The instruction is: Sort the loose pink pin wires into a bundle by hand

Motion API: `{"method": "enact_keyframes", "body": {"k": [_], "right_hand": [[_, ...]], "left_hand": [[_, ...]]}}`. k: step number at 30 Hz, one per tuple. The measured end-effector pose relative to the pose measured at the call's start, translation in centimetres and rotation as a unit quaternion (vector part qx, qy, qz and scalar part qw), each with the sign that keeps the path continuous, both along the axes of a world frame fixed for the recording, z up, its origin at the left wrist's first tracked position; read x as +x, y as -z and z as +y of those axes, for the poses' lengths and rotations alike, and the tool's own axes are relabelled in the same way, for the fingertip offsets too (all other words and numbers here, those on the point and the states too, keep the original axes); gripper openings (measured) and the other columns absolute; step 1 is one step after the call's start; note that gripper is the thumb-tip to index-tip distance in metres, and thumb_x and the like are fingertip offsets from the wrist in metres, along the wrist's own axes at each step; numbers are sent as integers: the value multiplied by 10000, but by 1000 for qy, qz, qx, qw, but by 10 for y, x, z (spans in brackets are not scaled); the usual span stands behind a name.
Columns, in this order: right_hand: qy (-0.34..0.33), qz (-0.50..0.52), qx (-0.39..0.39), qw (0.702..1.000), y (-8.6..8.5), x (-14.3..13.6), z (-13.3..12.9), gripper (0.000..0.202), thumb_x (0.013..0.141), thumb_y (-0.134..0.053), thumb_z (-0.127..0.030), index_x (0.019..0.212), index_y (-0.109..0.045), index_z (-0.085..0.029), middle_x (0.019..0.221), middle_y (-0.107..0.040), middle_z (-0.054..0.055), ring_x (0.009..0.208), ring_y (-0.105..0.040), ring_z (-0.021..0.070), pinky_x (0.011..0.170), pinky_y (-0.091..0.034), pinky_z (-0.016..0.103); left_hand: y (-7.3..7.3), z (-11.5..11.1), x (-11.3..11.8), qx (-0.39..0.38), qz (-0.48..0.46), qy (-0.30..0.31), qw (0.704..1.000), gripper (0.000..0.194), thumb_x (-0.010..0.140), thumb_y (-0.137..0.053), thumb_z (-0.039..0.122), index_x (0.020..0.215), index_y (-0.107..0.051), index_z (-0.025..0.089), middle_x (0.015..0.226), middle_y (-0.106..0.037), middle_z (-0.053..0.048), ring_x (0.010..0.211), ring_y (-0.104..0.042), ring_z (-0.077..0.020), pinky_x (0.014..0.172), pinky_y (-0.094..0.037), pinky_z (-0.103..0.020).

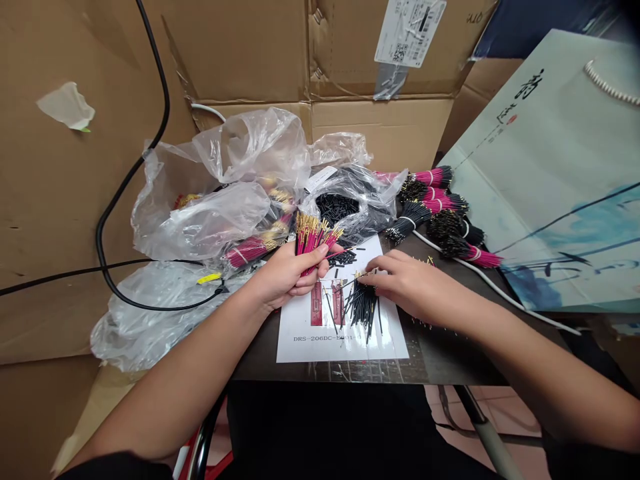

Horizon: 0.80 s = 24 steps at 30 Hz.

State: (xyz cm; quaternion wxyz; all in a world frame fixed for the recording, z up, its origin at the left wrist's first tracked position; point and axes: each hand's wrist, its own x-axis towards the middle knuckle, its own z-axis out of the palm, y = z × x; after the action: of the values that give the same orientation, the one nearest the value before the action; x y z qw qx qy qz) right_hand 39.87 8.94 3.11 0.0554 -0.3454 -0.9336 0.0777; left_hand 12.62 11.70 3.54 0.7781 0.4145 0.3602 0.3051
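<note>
My left hand [295, 275] is closed around a bundle of pink wires with gold tips [311, 239], and one wire sticks out to the right from its fingertips. My right hand [400, 277] has its fingers bent at the gold tips of a loose pile of black wires [364, 307]; whether it pinches one of them is too small to tell. The black wires lie on a white printed sheet [345, 350]. Small black tubes [343, 257] are scattered on the sheet above the hands.
An open plastic bag of black tubes [337, 208] stands behind the hands. Clear bags [215, 220] spread over the left side. Banded wire bundles [440, 203] lie at right by a white cable [500, 290] and a large paper bag [565, 167]. Cardboard [240, 53] walls the back.
</note>
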Motion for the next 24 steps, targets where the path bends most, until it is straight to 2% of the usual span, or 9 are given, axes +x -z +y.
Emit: {"method": "enact_keyframes", "body": {"k": [3,7,10,19,22,24], "right_hand": [[-63,-18,32,997,7,-13,13,383,966,-538,-94,1294,-698,-210,1142,-682,125,988,-589,271,828,-546,413],[-81,-13,38,996,14,-15,22,276,965,-568,-106,1170,-739,-174,1049,-675,118,942,-581,250,812,-531,384],[-88,9,46,995,14,-13,19,258,974,-544,-93,1099,-750,-185,1047,-670,110,934,-572,243,803,-511,374],[-105,42,35,993,9,1,11,279,981,-544,-112,1080,-768,-247,1135,-707,87,1014,-601,250,835,-465,385],[-106,58,37,992,8,-8,7,293,996,-520,-119,1113,-759,-244,1186,-729,76,1068,-621,249,872,-450,405],[-127,72,30,989,9,-22,1,280,1030,-502,-188,1190,-729,-223,1224,-738,72,1126,-631,241,912,-448,416]], "left_hand": [[0,0,0,0,1,-4,1000,287,981,-637,326,1179,-682,123,700,-573,23,372,-273,7,310,-190,-106],[-1,-1,1,-2,-1,-4,1000,278,981,-636,318,1170,-678,118,697,-571,25,371,-268,7,308,-189,-106],[-1,-1,1,1,-3,1,1000,277,979,-639,322,1162,-681,118,700,-571,24,371,-268,7,308,-190,-110],[-1,-2,1,-6,0,12,1000,291,982,-642,336,1175,-687,122,699,-571,23,374,-267,12,317,-189,-106],[-1,-2,2,1,-3,7,1000,291,975,-650,332,1170,-687,119,695,-575,21,374,-272,8,313,-194,-110],[-1,-2,2,5,-4,1,1000,294,971,-656,337,1169,-687,122,694,-574,24,372,-273,6,312,-194,-109]]}}
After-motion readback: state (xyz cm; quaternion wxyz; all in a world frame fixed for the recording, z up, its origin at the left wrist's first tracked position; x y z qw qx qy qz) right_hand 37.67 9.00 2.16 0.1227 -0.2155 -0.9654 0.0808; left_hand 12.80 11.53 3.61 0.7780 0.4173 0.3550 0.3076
